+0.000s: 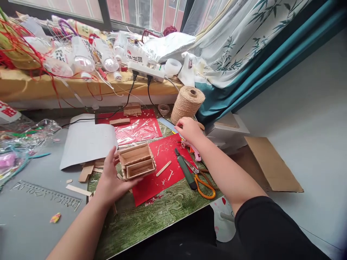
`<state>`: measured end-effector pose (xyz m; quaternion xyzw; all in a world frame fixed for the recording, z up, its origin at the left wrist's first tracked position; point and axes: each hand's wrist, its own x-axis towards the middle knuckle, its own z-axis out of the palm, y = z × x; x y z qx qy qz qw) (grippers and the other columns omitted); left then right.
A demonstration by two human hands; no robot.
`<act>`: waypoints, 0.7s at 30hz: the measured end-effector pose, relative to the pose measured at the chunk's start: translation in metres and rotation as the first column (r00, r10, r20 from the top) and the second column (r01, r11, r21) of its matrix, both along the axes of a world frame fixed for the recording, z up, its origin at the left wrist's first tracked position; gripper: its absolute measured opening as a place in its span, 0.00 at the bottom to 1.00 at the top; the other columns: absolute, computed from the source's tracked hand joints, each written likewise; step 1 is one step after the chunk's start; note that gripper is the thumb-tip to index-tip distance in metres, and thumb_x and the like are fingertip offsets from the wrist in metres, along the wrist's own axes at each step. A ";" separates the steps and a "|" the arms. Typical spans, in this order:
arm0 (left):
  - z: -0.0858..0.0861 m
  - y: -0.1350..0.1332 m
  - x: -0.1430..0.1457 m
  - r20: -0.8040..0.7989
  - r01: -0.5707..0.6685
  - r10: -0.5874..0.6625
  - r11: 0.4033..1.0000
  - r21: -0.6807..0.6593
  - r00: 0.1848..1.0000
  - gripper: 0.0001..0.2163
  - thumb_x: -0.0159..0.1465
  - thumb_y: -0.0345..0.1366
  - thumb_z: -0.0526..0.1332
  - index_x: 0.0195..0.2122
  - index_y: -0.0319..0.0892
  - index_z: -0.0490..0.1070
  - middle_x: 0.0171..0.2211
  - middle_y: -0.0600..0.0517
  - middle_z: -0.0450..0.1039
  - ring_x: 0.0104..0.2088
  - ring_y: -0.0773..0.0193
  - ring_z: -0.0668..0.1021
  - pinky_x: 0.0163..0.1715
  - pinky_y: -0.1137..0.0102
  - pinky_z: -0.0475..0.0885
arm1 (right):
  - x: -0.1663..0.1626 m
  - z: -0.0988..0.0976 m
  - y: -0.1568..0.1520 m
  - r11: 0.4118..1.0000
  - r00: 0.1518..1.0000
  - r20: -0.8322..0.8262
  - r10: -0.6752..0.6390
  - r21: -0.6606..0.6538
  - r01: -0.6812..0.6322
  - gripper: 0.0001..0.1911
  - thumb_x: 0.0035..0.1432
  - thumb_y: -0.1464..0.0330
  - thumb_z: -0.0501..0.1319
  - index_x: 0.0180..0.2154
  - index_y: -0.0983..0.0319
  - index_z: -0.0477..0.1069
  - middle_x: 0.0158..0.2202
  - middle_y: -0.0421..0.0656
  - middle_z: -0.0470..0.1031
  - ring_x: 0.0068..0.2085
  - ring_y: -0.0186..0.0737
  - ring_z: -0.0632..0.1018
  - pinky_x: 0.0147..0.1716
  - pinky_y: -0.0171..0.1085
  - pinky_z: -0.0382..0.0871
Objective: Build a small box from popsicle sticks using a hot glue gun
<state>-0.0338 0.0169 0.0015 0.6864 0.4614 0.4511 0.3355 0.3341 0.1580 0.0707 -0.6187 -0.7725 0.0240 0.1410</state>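
Observation:
My left hand [111,177] holds a small box made of wooden craft sticks [137,161], open side toward me, just above the red paper sheet [162,169]. My right hand [188,130] reaches to the far right of the table, fingers curled down beside a big spool of jute twine [187,104]; what the fingertips pinch is hidden. A loose craft stick [163,168] lies on the red sheet. Orange-handled scissors [202,180] and a dark green-handled tool [184,169] lie under my right forearm.
A grey paper sheet [86,142] and red cellophane [137,130] lie behind the box. A stack of sticks [132,109], a power strip [146,71], plastic bottles [81,54] and clutter fill the windowsill. Cardboard [271,164] lies on the floor at right.

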 end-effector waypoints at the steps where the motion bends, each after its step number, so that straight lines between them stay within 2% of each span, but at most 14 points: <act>1: -0.001 -0.001 0.001 -0.043 0.002 -0.002 1.000 -0.010 0.999 0.67 0.47 0.44 0.84 0.79 0.56 0.39 0.70 0.38 0.62 0.66 0.37 0.73 0.67 0.38 0.68 | -0.010 0.001 0.011 1.000 0.999 0.032 0.022 -0.017 -0.022 0.10 0.70 0.64 0.63 0.38 0.61 0.81 0.42 0.48 0.82 0.47 0.49 0.79 0.51 0.43 0.71; 5: -0.002 -0.003 0.001 -0.160 0.012 -0.035 0.989 -0.146 0.987 0.62 0.53 0.47 0.80 0.79 0.56 0.38 0.72 0.37 0.60 0.66 0.38 0.74 0.65 0.39 0.72 | -0.043 0.003 0.058 0.988 0.982 0.158 0.104 -0.133 -0.083 0.13 0.72 0.69 0.60 0.52 0.63 0.81 0.53 0.51 0.82 0.52 0.49 0.80 0.53 0.41 0.71; 9: -0.002 -0.004 -0.001 -0.195 0.020 -0.056 0.983 -0.183 0.979 0.62 0.54 0.47 0.79 0.79 0.56 0.36 0.72 0.37 0.60 0.68 0.36 0.72 0.68 0.38 0.68 | -0.054 0.002 0.093 0.977 0.969 0.233 0.084 -0.210 -0.034 0.13 0.70 0.71 0.61 0.51 0.65 0.82 0.49 0.55 0.84 0.50 0.54 0.82 0.52 0.44 0.73; 16: 0.000 -0.005 -0.002 -0.182 0.078 -0.124 0.967 -0.241 0.976 0.63 0.56 0.47 0.78 0.79 0.55 0.30 0.75 0.36 0.58 0.74 0.38 0.65 0.71 0.40 0.63 | -0.070 -0.012 0.116 0.964 0.956 0.265 0.128 -0.258 -0.058 0.16 0.70 0.70 0.61 0.55 0.63 0.81 0.52 0.55 0.84 0.51 0.54 0.83 0.52 0.44 0.74; 21: -0.002 -0.005 -0.006 -0.257 0.061 -0.134 0.960 -0.272 0.957 0.65 0.55 0.42 0.77 0.79 0.55 0.27 0.75 0.35 0.57 0.73 0.38 0.67 0.70 0.42 0.65 | -0.094 -0.027 0.131 0.961 0.951 0.253 0.177 -0.253 -0.111 0.16 0.69 0.69 0.62 0.55 0.63 0.81 0.54 0.54 0.84 0.54 0.53 0.82 0.53 0.43 0.73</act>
